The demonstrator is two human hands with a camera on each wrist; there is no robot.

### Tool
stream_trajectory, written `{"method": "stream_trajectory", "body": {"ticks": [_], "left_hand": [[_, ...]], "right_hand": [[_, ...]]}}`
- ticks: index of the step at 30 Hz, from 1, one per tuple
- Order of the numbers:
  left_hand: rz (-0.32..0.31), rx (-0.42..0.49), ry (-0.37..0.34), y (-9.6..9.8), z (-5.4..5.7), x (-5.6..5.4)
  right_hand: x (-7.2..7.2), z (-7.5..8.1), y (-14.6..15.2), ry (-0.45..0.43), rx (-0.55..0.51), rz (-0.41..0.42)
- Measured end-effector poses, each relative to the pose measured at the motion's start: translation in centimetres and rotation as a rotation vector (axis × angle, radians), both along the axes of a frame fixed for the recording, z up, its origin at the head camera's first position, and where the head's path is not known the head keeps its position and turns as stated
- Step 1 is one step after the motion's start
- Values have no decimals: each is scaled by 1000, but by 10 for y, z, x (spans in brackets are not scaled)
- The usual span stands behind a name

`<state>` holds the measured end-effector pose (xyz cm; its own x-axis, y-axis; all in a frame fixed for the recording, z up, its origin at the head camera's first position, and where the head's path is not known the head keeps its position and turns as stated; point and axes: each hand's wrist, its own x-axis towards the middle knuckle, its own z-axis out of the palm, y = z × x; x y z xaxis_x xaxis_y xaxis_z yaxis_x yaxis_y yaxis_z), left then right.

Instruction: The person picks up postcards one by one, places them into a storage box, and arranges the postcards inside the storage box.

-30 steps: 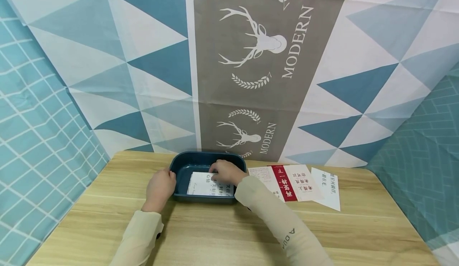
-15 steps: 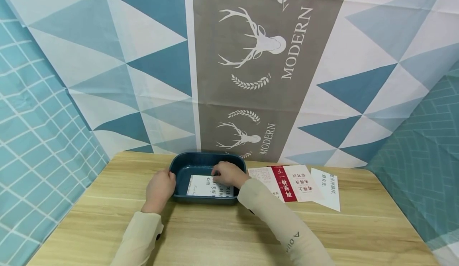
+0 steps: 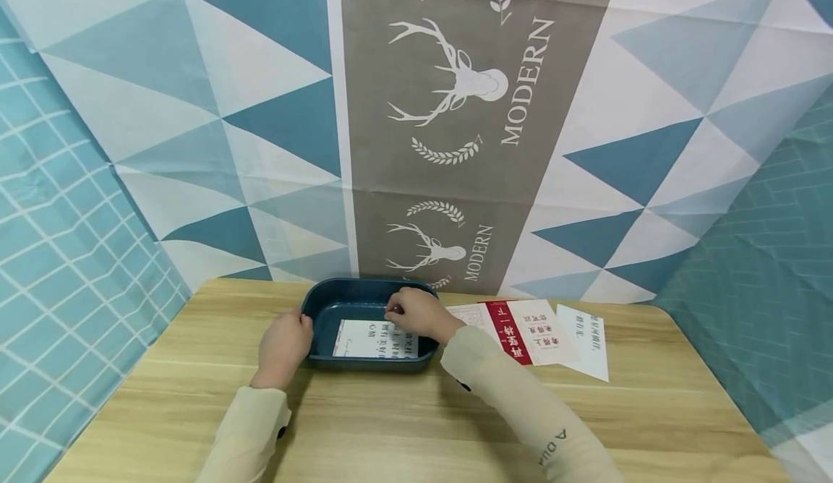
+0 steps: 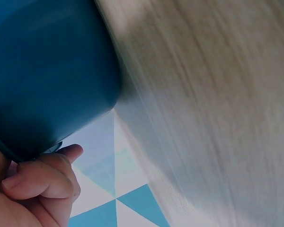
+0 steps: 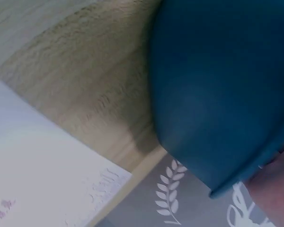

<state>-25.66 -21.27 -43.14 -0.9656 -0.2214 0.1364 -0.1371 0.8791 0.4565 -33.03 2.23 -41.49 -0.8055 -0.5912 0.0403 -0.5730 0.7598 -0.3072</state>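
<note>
A dark blue rectangular tray [image 3: 371,364] stands near the back of the wooden table. Inside it lies a white card [image 3: 364,340] printed with dark Chinese characters. At the tray's left end my left hand [image 3: 283,347] grips the rim; the left wrist view has its bent fingers [image 4: 42,182] against the rim. My right hand [image 3: 419,314] reaches over the right end, its loosely bent fingertips just above the card's far right corner. No held thing shows between them. In the right wrist view the tray's outer wall [image 5: 217,94] hides most of this hand.
Right of the tray lies a red and cream printed card [image 3: 520,331], overlapping a white card [image 3: 588,342] with dark print. The wooden table [image 3: 384,425] ends at a patterned cloth backdrop [image 3: 455,143] just behind the tray.
The card in the tray has settled flat toward the near wall. The right hand's fingers have drawn up off it. The left hand stays on the rim; the head view has shifted slightly.
</note>
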Motion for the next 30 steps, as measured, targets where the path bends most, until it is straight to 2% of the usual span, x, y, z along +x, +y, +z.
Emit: {"method": "stream_trajectory", "body": {"ticks": [8,15,23,30], "left_hand": [[-10,-4,2,0,-1,1],[-9,-4,1,-1,0,-1],[-9,-5,4,-2,-1,-1],[-3,-7,-8,-2,-2,-2]], "right_hand": [[10,24,20,51,-60,-7],[9,40,51,124,-122,-49],[10,52,91,102,-177,-135],[10,53,125,101,-197,-194]]}}
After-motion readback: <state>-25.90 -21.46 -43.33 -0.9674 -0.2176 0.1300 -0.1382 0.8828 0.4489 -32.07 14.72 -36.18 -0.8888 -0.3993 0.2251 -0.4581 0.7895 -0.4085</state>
